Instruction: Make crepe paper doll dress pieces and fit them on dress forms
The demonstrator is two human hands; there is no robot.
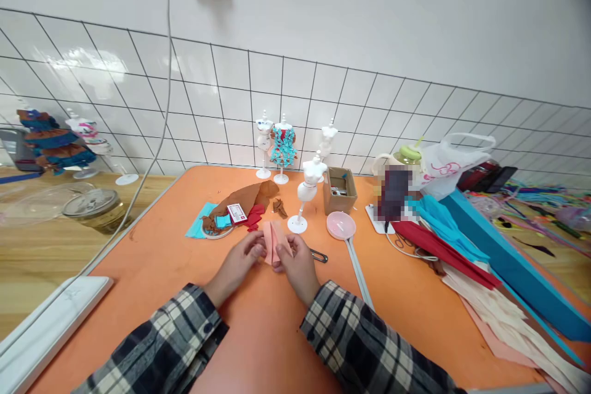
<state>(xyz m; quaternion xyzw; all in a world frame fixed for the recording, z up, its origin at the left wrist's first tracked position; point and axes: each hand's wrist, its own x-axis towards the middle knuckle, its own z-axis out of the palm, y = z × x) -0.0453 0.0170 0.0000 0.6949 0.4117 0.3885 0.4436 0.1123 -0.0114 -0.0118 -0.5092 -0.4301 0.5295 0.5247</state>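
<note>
A small peach-coloured piece of folded paper or cloth (276,235) is held up between my two hands, with lengthwise folds showing. My left hand (241,258) grips its left edge between thumb and fingers. On its right side, my right hand (298,263) pinches it with the thumb lying over the front. A black-handled tool (319,256) lies on the orange table just right of my right hand, partly hidden by it. Behind my hands stands a white mini dress form (307,188) on a round base.
Left of my hands lie brown fabric (249,197), red scraps (255,217) and a small white-and-red box (237,213). A cardboard box (340,191), a pink dish (341,225) and coloured strips (447,255) are to the right. More dress forms (282,154) stand by the wall.
</note>
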